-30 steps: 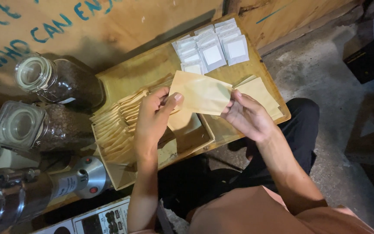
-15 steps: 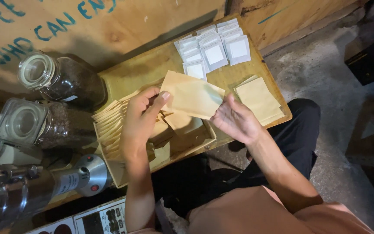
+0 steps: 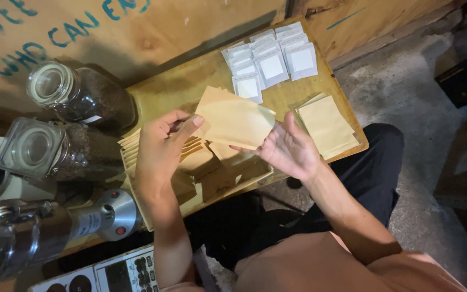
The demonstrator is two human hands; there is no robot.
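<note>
The person's left hand holds a flat tan paper envelope above the low wooden worktop, the thumb and fingers pinched on the envelope's left edge. The right hand is open, palm upward, with its fingers spread beneath the envelope's lower right corner; the fingertips support the paper from below rather than closing around it. The envelope is held roughly level, tilted slightly, and sits between the two hands, clear of the worktop surface. Directly under the hands stands a shallow wooden tray holding a row of further tan envelopes, filed on edge along its left side, with several lying loose in the tray's middle. To the right of the right hand, a squared stack of tan envelopes lies flat near the worktop's edge. At the far side of the worktop, a group of small white sachets lies in overlapping rows. Left of the worktop, two glass jars are positioned on their sides: a round jar with dark contents and, nearer the person, a square-lidded jar. A metal appliance with a red button sits at the lower left. The floor to the right is bare concrete.
</note>
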